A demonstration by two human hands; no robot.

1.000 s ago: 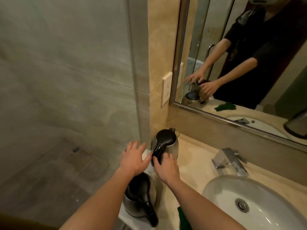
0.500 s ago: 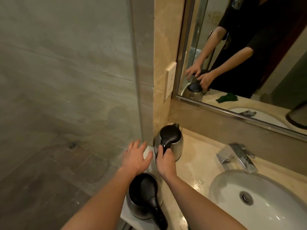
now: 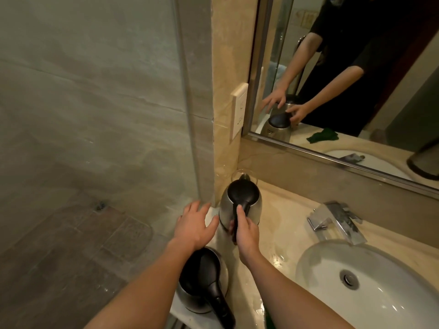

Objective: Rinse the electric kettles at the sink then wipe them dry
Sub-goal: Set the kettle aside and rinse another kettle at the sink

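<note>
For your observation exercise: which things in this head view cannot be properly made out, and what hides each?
- Near kettle: body partly hidden by the left forearm.
- Far kettle: handle covered by the right hand; base unseen.
- Green cloth: cut off by the bottom edge.
- Sink: cut off at the right edge.
- Kettle contents: hidden under closed lids.

A: Where do things sit relative to the sink (image 3: 316, 262)?
B: The faucet (image 3: 337, 220) stands just behind it on the surface (image 3: 282, 224). The far kettle (image 3: 241, 201) stands left of it, in the back corner under the mirror (image 3: 356, 74).
A: And the near kettle (image 3: 202, 281)?
B: Also left of the sink, at the surface's left edge, in front of the far kettle, the two apart.
</note>
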